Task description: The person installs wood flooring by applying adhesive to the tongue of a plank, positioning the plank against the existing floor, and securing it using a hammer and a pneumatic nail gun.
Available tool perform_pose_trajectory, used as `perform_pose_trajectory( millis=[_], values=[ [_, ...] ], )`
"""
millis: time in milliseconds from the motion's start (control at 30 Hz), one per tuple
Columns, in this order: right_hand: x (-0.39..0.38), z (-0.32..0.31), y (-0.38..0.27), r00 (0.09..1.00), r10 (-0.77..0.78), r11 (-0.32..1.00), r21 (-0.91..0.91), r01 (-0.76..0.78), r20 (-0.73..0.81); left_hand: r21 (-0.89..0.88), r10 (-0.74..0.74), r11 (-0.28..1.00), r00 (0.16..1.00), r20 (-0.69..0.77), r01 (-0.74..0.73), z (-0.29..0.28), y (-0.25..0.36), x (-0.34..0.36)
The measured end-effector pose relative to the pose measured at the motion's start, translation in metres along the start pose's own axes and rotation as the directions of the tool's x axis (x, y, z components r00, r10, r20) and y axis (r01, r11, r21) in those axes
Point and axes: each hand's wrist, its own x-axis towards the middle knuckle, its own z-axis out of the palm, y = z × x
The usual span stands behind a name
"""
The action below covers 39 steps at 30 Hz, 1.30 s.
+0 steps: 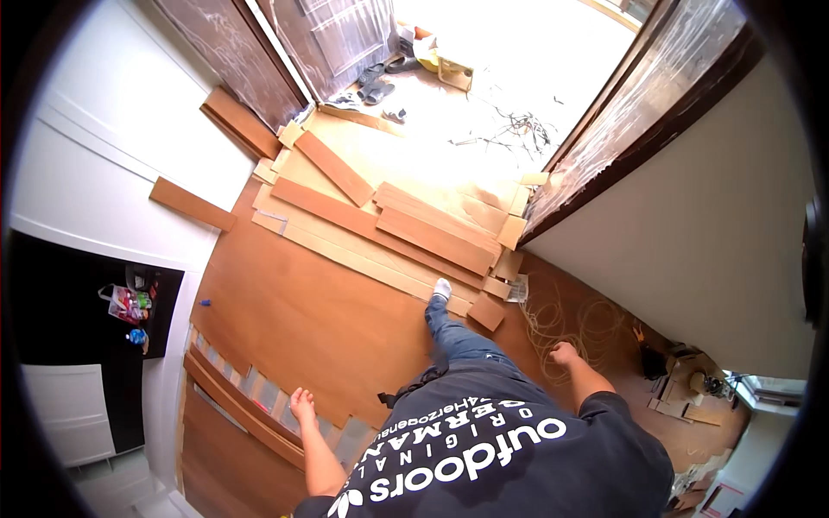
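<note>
Near the half-open, empty left hand [302,404], a long brown plank [242,411] slanted from upper left to lower right; the right hand [565,353] curled, contents unclear.

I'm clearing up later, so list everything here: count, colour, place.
planks: many, brown, upper middle and left
cardboard pieces: several, tan, around planks
door: one, dark brown, top
shoes: several, mostly dark, beside door
cables: one tangle, black, top right
cord: several loops, pale, right floor
cabinet: one, white, left
packets: several, mixed, far left
small item: one, blue, left floor
clutter: several pieces, mixed, far right
wall: one, pale, right
shirt: one, black, bottom
jeans: one pair, blue, centre
sock: one, white, centre
left hand: one, bare, lower middle
right hand: one, bare, near cord
</note>
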Motion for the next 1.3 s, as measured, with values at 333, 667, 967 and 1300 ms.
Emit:
perform_pose_trajectory(
  millis=[333, 667, 967, 1300],
  values=[
    [0.113, -0.146, -0.273, 0.966, -0.186, 0.851, 0.461, 0.250, -0.181, 0.499, 0.119, 0.487, 0.621, 0.775, -0.717, 0.344, 0.260, -0.048],
    [0.222, -0.230, -0.361, 0.989, -0.095, 0.824, 0.549, 0.141, -0.112, 0.340, 0.030, 0.506, 0.410, 0.912, -0.793, 0.661, 0.454, 0.024],
    [0.367, -0.194, -0.349, 0.856, 0.430, 0.708, 0.481, -0.517, 0.288, 0.228, -0.221, 0.094, 0.203, 0.954, -0.969, 0.999, 0.508, 0.108],
    [0.938, -0.345, -0.469, 0.973, -0.030, 0.998, 0.045, 0.041, -0.229, -0.070, -0.324, -0.026, -0.058, 0.944, -0.997, 1.121, 0.466, 0.146]
  ],
)
